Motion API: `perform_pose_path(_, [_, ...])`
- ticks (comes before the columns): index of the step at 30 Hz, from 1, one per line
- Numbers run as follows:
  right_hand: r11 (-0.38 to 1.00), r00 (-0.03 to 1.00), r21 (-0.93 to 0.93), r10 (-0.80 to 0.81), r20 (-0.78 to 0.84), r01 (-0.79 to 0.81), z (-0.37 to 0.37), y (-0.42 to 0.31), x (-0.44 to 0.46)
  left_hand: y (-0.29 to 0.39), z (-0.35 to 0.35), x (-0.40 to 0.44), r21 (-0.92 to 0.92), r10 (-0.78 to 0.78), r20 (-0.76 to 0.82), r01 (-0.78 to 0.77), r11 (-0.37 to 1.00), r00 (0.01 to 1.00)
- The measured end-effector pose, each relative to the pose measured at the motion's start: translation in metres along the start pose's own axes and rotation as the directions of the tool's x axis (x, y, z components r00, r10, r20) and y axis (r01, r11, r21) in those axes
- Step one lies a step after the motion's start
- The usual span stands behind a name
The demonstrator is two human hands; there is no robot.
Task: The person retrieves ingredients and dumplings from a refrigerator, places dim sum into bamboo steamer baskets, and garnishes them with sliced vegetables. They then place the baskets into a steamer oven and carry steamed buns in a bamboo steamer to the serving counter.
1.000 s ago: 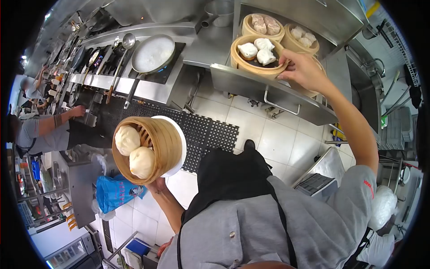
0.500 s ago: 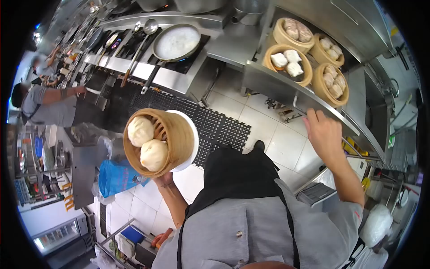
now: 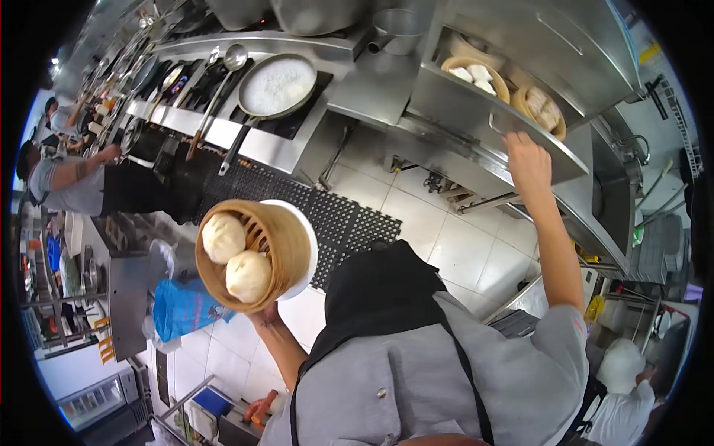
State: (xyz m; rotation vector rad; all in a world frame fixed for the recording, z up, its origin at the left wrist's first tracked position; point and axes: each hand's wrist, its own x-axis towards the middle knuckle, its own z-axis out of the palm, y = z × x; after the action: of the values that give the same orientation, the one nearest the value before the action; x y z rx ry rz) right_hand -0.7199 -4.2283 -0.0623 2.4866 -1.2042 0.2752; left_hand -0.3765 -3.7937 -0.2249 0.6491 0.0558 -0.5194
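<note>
My left hand (image 3: 265,314) is beneath a white plate (image 3: 304,256), its fingers mostly hidden, and holds it up. A round bamboo steamer (image 3: 288,249) rests on that plate, tilted in view, with two pale buns (image 3: 248,276) inside. My right hand (image 3: 529,162) is closed at the handle (image 3: 497,123) of a steel steamer drawer (image 3: 461,102), its fingers curled at the front. Partly hidden in the drawer are bamboo steamers of dumplings, among them one with white pieces (image 3: 476,74) and one with pleated dumplings (image 3: 544,108).
A wide pan (image 3: 277,85) of pale, bubbly liquid sits on the stove, beside a long ladle (image 3: 223,93). A black perforated mat (image 3: 346,223) lies on the tiles. Co-workers (image 3: 67,175) stand at the far left; another person (image 3: 623,386) is at lower right. A blue bag (image 3: 182,308) is left.
The drawer has slid inward with my right hand at its handle, so less of the steamers shows. The plate and bamboo steamer stay in my left hand. A person has appeared at lower right.
</note>
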Motion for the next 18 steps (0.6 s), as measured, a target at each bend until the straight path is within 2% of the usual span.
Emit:
perform_pose_path(6, [0.997,0.999,-0.053,0.05,0.001,-0.049,0.042,0.039,0.079,-0.004,-0.003,-0.018,-0.002,0.03,-0.049,-0.03,1.0,0.998])
perform_pose_path(9, [0.999,0.997,-0.028,0.042,-0.065,-0.044,0.073,0.067,0.106,-0.002,-0.008,-0.026,-0.018,0.063,-0.075,-0.065,0.998,0.995])
perform_pose_path(12, [0.992,0.985,-0.124,-0.028,-0.171,0.007,0.108,0.087,0.117,0.004,-0.017,-0.031,-0.042,0.11,-0.116,-0.116,0.992,0.987])
perform_pose_path(13, [0.968,0.995,-0.234,0.082,-0.059,-0.094,0.124,0.093,0.122,0.008,-0.022,-0.034,-0.051,0.132,-0.131,-0.14,0.989,0.983])
perform_pose_path(14, [0.969,0.99,-0.211,0.109,-0.094,-0.127,0.142,0.101,0.122,0.011,-0.026,-0.036,-0.066,0.151,-0.14,-0.161,0.985,0.979])
perform_pose_path(16, [0.945,0.967,-0.212,0.227,-0.117,-0.248,0.101,0.021,0.122,0.018,-0.034,-0.043,-0.086,0.199,-0.17,-0.216,0.973,0.965])
perform_pose_path(18, [0.987,0.986,-0.122,0.084,-0.141,-0.101,0.094,-0.07,0.121,0.033,-0.047,-0.048,-0.11,0.259,-0.19,-0.283,0.953,0.947])
